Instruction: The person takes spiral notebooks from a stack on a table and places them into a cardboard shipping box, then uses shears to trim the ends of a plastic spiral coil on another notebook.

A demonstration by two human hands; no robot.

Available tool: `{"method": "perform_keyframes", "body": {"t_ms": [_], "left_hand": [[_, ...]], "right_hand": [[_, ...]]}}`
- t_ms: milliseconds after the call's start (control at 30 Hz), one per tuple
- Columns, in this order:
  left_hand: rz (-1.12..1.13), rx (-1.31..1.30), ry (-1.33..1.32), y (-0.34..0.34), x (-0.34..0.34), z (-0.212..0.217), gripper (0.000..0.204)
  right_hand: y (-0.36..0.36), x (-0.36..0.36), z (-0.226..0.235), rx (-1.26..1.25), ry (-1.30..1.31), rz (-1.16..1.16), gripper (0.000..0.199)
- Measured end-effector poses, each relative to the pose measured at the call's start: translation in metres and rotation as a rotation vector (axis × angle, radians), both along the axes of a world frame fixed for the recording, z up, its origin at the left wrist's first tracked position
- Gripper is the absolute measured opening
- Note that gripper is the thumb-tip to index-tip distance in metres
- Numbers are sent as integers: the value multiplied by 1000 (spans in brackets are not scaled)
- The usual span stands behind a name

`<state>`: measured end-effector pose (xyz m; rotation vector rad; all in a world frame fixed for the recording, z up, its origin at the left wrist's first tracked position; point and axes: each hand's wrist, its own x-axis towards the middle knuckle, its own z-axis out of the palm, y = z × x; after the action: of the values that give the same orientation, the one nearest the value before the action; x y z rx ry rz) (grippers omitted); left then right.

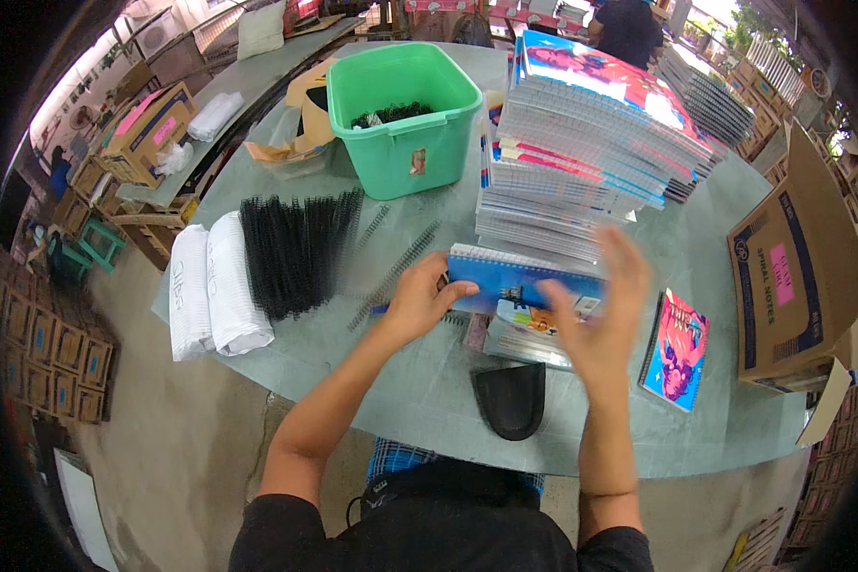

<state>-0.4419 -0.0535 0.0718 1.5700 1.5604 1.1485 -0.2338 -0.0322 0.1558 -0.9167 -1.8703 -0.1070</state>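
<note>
My left hand [423, 299] grips the left end of a blue-covered notebook [510, 276], with the thumb on the cover and a row of punched holes along its far edge. Smeared by motion, my right hand [602, 319] is over the notebook's right end, thumb and fingers apart. Under the notebook lies a small stack of notebooks [529, 345] with a colourful cover. A black curved pad [511, 400] rests nearer to me. Loose black spiral coils [396, 274] lie left of my left hand, beside a thick bundle of black coils [298, 253].
A green bin [405, 133] with coils inside stands at the back. Tall notebook stacks [582, 143] rise behind my hands. Two white wrapped rolls [221, 286] lie at left. To the right are a pink-and-blue spiral notebook [677, 353] and an open cardboard box [791, 276].
</note>
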Motion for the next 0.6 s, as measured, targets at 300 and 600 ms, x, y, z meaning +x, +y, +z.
{"method": "perform_keyframes", "body": {"t_ms": [300,600], "left_hand": [[-145,157,792,-29,-19,-51,24],[175,618,424,-21,-45,35,17]], "right_hand": [[24,-51,-17,-271,-334,244,27],[20,-72,-23,-220,-377,55,35]]}}
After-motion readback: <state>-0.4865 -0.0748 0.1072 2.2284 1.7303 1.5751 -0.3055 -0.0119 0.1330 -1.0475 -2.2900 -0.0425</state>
